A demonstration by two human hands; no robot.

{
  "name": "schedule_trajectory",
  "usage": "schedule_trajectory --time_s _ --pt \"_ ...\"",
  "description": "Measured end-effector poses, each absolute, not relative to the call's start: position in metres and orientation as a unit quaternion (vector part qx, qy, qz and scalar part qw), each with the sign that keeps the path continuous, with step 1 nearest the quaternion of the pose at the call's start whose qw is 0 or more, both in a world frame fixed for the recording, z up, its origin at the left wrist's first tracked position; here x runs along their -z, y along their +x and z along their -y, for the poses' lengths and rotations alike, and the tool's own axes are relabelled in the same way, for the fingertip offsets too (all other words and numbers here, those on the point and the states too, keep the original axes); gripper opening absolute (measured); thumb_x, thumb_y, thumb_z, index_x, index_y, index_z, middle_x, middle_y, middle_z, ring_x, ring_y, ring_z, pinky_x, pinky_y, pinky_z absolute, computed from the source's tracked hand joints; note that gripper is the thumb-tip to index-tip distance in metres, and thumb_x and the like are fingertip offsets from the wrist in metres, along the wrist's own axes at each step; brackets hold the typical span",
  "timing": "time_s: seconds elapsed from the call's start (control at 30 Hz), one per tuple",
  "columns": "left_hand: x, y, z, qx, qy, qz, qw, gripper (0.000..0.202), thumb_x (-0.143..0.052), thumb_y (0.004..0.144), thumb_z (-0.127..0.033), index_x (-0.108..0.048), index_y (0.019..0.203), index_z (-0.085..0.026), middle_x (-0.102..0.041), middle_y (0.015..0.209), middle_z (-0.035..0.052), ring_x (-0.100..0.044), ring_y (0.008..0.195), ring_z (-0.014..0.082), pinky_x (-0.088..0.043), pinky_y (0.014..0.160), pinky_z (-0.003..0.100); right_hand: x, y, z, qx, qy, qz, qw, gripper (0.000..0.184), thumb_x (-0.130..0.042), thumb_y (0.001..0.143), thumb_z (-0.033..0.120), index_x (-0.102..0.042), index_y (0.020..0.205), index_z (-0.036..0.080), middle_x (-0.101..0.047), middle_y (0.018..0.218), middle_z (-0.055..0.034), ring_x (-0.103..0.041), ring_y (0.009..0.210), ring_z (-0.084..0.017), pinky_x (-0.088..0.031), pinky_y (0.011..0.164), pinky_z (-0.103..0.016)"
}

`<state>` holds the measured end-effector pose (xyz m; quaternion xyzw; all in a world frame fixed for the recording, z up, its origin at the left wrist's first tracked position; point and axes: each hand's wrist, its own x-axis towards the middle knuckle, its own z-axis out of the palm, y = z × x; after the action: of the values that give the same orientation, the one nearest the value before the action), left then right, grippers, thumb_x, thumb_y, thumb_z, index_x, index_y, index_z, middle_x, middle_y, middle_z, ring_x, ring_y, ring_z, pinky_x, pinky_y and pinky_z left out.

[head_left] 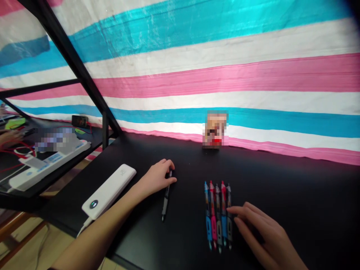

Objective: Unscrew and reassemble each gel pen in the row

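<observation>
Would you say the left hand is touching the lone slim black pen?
Touching: in the head view, the left hand grips the top of the slim black pen.

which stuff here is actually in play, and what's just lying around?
In play:
- left hand pinching the top of the black pen
- right hand, open, fingertips at the row of five pens

Lying about:
- white power bank
- small box by the striped cloth
- power strip on the next table
</observation>
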<state>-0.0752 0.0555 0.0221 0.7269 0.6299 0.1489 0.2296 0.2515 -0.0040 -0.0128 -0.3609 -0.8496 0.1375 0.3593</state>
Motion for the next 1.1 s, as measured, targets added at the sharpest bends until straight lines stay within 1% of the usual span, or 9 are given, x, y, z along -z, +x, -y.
schedule_trajectory --time_s 0.23,0.53,0.73,0.8,0.87,0.93,0.97,1.03,1.1 --pt "-0.023 -0.072 -0.052 -0.096 0.743 -0.642 0.161 0.022 -0.067 0.081 -0.028 -0.060 0.100 -0.020 -0.061 0.095 0.0039 -0.063 0.080 0.0232 -0.045 0.071 0.032 0.011 0.252 0.005 -0.145 -0.365 0.849 0.354 0.020 -0.052 0.098 0.019 -0.065 0.111 0.025 -0.075 0.087 -0.0030 -0.074 0.083 -0.021 -0.060 0.065 -0.024" --pt "-0.028 -0.084 -0.056 -0.047 0.744 -0.646 0.165 0.026 -0.065 0.082 -0.032 -0.062 0.104 -0.020 -0.067 0.081 0.0018 -0.066 0.073 0.0223 -0.042 0.062 0.028 0.009 0.251 0.005 -0.168 -0.370 0.842 0.355 0.020 -0.051 0.098 0.018 -0.065 0.112 0.024 -0.073 0.085 -0.0033 -0.072 0.077 -0.020 -0.058 0.062 -0.025" --pt "-0.031 -0.089 -0.055 -0.040 0.750 -0.642 0.156 0.028 -0.069 0.080 -0.035 -0.063 0.104 -0.022 -0.066 0.068 -0.0028 -0.067 0.064 0.0216 -0.041 0.056 0.026 0.010 0.251 0.006 -0.175 -0.370 0.840 0.357 0.021 -0.052 0.097 0.017 -0.066 0.111 0.024 -0.073 0.083 -0.0031 -0.071 0.075 -0.020 -0.058 0.062 -0.025" --pt "-0.032 -0.085 -0.053 -0.058 0.750 -0.646 0.129 0.030 -0.069 0.082 -0.035 -0.063 0.107 -0.021 -0.068 0.073 -0.0002 -0.067 0.066 0.0231 -0.042 0.057 0.028 0.011 0.251 0.005 -0.176 -0.372 0.839 0.357 0.021 -0.052 0.097 0.017 -0.066 0.111 0.024 -0.072 0.083 -0.0033 -0.071 0.073 -0.020 -0.057 0.061 -0.026" --pt "-0.033 -0.076 -0.048 -0.093 0.752 -0.647 0.089 0.032 -0.061 0.089 -0.033 -0.058 0.117 -0.018 -0.070 0.090 0.0069 -0.068 0.075 0.0257 -0.046 0.062 0.031 0.012 0.251 0.005 -0.174 -0.373 0.838 0.358 0.021 -0.052 0.097 0.017 -0.065 0.112 0.023 -0.072 0.084 -0.0041 -0.070 0.075 -0.021 -0.057 0.062 -0.027" --pt "-0.032 -0.061 -0.041 -0.129 0.770 -0.622 0.059 0.033 -0.050 0.098 -0.028 -0.052 0.128 -0.016 -0.068 0.110 0.0134 -0.067 0.090 0.0272 -0.049 0.073 0.037 0.011 0.250 0.004 -0.175 -0.373 0.836 0.362 0.021 -0.052 0.097 0.016 -0.064 0.113 0.023 -0.071 0.085 -0.0049 -0.070 0.077 -0.021 -0.056 0.062 -0.027" --pt "-0.031 -0.053 -0.037 -0.136 0.795 -0.588 0.062 0.028 -0.050 0.098 -0.025 -0.055 0.125 -0.018 -0.067 0.115 0.0123 -0.065 0.099 0.0264 -0.050 0.082 0.037 0.011 0.250 0.004 -0.176 -0.375 0.834 0.365 0.021 -0.052 0.097 0.016 -0.064 0.114 0.022 -0.071 0.085 -0.0050 -0.069 0.076 -0.021 -0.055 0.062 -0.027" --pt "-0.024 -0.036 -0.027 -0.133 0.864 -0.479 0.081 0.020 -0.055 0.097 -0.022 -0.062 0.116 -0.026 -0.067 0.122 0.0051 -0.061 0.111 0.0231 -0.048 0.093 0.033 0.010 0.249 0.005 -0.180 -0.382 0.828 0.370 0.021 -0.050 0.098 0.014 -0.064 0.112 0.021 -0.068 0.082 -0.0043 -0.067 0.072 -0.020 -0.054 0.061 -0.027" --pt "-0.013 -0.023 -0.019 -0.132 0.943 -0.303 0.033 0.024 -0.050 0.100 -0.016 -0.061 0.121 -0.023 -0.068 0.127 0.0068 -0.057 0.118 0.0270 -0.044 0.100 0.041 0.009 0.248 0.005 -0.181 -0.389 0.822 0.374 0.022 -0.049 0.098 0.013 -0.064 0.111 0.021 -0.067 0.080 -0.0039 -0.065 0.070 -0.019 -0.053 0.061 -0.028"
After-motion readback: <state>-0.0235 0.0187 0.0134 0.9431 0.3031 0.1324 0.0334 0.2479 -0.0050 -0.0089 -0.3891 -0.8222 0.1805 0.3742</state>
